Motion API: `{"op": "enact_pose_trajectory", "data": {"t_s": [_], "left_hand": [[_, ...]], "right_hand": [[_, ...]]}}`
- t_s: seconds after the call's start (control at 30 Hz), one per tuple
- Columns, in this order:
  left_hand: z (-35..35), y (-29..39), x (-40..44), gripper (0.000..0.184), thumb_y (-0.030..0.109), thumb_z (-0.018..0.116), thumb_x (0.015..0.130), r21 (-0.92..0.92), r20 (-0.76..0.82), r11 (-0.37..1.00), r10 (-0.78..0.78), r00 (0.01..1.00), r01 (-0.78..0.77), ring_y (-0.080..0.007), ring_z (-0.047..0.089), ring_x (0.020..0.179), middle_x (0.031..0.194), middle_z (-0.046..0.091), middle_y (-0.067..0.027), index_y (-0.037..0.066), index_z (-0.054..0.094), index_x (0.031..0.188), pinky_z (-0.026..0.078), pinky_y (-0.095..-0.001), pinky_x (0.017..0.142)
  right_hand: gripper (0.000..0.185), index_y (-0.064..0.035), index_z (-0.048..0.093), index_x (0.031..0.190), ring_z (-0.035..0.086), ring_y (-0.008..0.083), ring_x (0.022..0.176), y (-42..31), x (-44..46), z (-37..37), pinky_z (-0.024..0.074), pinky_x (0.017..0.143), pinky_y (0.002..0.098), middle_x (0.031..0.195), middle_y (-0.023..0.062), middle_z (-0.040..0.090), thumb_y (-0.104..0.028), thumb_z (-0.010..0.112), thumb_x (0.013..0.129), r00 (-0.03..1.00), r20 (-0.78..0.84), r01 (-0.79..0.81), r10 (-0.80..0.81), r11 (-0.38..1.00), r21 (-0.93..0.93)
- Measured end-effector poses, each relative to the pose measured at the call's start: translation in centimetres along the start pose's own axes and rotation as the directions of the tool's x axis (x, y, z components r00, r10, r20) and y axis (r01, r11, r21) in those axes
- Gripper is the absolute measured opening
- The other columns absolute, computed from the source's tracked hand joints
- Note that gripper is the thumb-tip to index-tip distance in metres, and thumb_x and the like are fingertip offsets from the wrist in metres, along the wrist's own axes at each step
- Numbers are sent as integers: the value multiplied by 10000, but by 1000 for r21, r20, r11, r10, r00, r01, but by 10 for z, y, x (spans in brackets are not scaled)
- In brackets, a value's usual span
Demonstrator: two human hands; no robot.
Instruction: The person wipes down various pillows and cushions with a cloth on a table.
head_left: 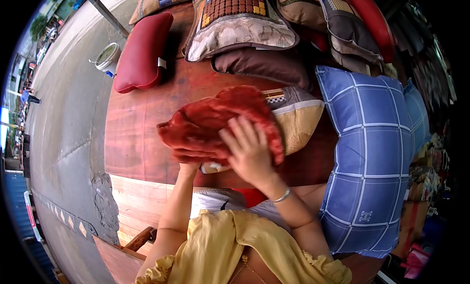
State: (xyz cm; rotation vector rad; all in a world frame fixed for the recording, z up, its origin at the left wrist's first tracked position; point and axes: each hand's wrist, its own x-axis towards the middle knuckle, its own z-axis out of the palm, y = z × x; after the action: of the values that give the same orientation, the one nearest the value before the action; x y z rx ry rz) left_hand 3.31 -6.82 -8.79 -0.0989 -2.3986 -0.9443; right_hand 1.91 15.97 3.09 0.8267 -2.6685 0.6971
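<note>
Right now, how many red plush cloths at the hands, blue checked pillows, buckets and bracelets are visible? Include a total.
Red plush cloth: 1
Blue checked pillows: 2, one partly hidden
Bucket: 1
Bracelet: 1
Total: 5

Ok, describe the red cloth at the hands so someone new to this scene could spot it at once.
Start at the reddish tabletop in mid-view. Near its centre, the right hand lies over the red cloth, which partly covers a tan-and-grey pillow. The cloth's crumpled, plush surface sets it apart from the smooth red cushion at upper left.
</note>
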Motion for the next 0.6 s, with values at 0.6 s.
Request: {"op": "enact_pose_trajectory", "data": {"t_s": [0.6], "left_hand": [[-18, 54, 45, 204, 15, 599, 774, -101, -168, 993, -73, 983, 57, -313, 530, 1068, 1120, 628, -152, 36, 608, 977, 373, -401, 981]], "right_hand": [[232, -105, 653, 958, 359, 451, 1342, 11, 5, -9, 224, 1082, 673, 1413, 121, 505, -282, 680, 812, 992, -95, -94, 80, 985, -144]]}}
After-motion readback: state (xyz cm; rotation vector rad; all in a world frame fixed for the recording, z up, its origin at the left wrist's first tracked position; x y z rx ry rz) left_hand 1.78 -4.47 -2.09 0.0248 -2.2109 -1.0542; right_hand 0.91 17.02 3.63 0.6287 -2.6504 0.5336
